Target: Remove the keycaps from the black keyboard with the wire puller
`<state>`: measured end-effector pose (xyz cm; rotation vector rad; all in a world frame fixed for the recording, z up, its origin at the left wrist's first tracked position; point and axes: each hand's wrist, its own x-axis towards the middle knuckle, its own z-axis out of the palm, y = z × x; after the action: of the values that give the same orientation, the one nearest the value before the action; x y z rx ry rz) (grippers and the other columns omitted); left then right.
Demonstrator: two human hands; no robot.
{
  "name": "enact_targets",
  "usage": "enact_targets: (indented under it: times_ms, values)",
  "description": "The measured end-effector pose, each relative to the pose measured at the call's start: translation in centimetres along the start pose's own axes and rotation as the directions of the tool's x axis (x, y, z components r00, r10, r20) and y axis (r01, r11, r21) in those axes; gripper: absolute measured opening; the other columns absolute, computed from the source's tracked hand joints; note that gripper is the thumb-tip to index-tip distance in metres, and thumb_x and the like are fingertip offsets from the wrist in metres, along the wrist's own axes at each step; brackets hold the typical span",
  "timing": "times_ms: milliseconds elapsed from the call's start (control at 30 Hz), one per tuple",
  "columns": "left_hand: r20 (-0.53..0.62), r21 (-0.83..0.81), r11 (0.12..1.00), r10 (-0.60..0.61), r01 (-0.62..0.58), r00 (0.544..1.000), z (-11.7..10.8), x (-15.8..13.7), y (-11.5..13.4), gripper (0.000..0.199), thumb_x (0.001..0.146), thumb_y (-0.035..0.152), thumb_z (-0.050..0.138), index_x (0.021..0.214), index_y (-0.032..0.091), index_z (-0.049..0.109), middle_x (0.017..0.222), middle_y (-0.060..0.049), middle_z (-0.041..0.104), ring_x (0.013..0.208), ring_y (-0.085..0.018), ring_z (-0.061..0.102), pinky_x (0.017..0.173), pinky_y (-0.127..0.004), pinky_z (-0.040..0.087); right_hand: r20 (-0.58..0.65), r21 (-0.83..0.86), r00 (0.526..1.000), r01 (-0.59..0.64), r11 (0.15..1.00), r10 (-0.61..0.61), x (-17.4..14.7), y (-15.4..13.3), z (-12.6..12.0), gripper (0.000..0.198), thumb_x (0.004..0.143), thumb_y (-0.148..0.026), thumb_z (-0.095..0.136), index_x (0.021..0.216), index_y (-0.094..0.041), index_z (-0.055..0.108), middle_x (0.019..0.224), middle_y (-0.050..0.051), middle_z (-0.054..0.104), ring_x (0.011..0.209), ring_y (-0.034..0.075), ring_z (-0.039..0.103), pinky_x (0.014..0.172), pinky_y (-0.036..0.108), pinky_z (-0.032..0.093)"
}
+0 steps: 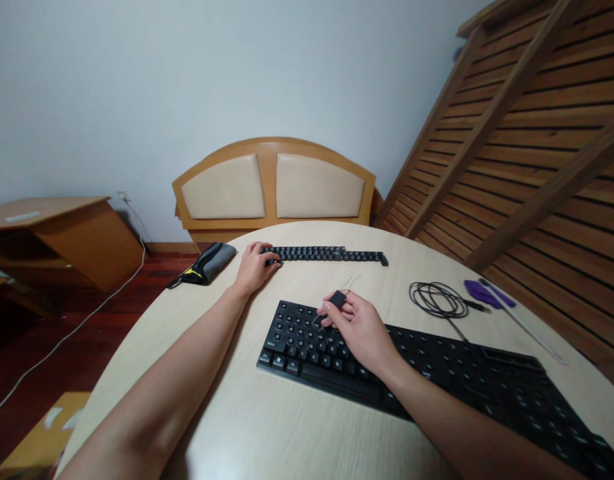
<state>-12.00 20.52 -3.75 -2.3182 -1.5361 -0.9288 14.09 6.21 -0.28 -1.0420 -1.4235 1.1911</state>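
A black keyboard (331, 383) lies at a slant on the table, many of its keycaps off and bare switches showing. Over its upper left part my right hand (359, 327) is closed on a wire keycap puller (338, 299), a small black handle with thin wire loops. Farther back, loose black keycaps (311, 253) are lined up in rows. My left hand (257, 268) rests at the left end of these rows, thumb and fingers closed around a dark keycap, partly hidden by the fingers.
Left of my left hand lies a grey and black pouch (209, 263). A coiled black cable (439, 300), a purple cloth (487, 293) and a thin white stick (527, 327) lie on the right. Behind the round table (297, 427) stands a padded headboard (274, 183); wooden slats (527, 133) lean at right.
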Motion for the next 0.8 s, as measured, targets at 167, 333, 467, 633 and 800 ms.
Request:
enact_targets:
  times_ms: [167, 333, 467, 633, 800]
  values:
    - [0.01, -0.002, 1.0, -0.011, 0.011, 1.0, -0.07, -0.03, -0.01, 0.015, 0.081, 0.029, 0.071, 0.095, 0.025, 0.073, 0.12, -0.008, 0.059, 0.115, -0.03, 0.047, 0.102, -0.047, 0.042, 0.0, -0.002, 1.0, 0.003, 1.0, -0.003, 0.01, 0.03, -0.02, 0.036, 0.079, -0.05, 0.066, 0.087, -0.016, 0.059, 0.08, 0.009, 0.07, 0.069, 0.018, 0.068, 0.069, 0.032, 0.058]
    - [0.016, -0.009, 1.0, -0.009, 0.009, 1.0, 0.04, -0.05, -0.08, 0.014, 0.081, 0.028, 0.071, 0.094, 0.024, 0.073, 0.119, -0.008, 0.06, 0.114, -0.03, 0.048, 0.101, -0.046, 0.042, -0.002, -0.003, 1.0, -0.001, 1.0, 0.001, 0.01, 0.03, -0.05, 0.035, 0.079, -0.049, 0.066, 0.087, -0.016, 0.059, 0.08, 0.009, 0.07, 0.069, 0.018, 0.068, 0.069, 0.032, 0.058]
    - [0.018, -0.014, 1.0, -0.018, 0.018, 1.0, 0.21, -0.05, -0.21, 0.013, 0.082, 0.027, 0.069, 0.094, 0.024, 0.072, 0.119, -0.008, 0.06, 0.112, -0.03, 0.049, 0.101, -0.047, 0.042, -0.002, -0.003, 1.0, -0.002, 1.0, 0.002, -0.03, 0.06, -0.01, 0.035, 0.078, -0.049, 0.066, 0.087, -0.016, 0.059, 0.08, 0.008, 0.07, 0.069, 0.018, 0.068, 0.068, 0.032, 0.058]
    - [0.022, -0.022, 0.999, -0.025, 0.025, 0.999, 0.29, -0.02, -0.32, 0.012, 0.082, 0.026, 0.068, 0.094, 0.024, 0.072, 0.119, -0.008, 0.06, 0.111, -0.03, 0.05, 0.099, -0.047, 0.044, 0.004, -0.009, 1.0, -0.003, 1.0, 0.003, -0.02, -0.05, 0.0, 0.034, 0.079, -0.048, 0.065, 0.087, -0.016, 0.058, 0.081, 0.008, 0.07, 0.068, 0.017, 0.068, 0.069, 0.032, 0.058]
    - [0.02, -0.044, 0.999, -0.02, 0.021, 1.0, 0.08, -0.13, -0.05, 0.016, 0.081, 0.024, 0.069, 0.097, 0.023, 0.069, 0.119, -0.009, 0.06, 0.113, -0.03, 0.049, 0.1, -0.048, 0.043, 0.006, -0.006, 1.0, -0.002, 1.0, 0.002, 0.0, -0.08, -0.03, 0.036, 0.079, -0.049, 0.066, 0.087, -0.016, 0.058, 0.081, 0.009, 0.07, 0.068, 0.017, 0.068, 0.07, 0.032, 0.058]
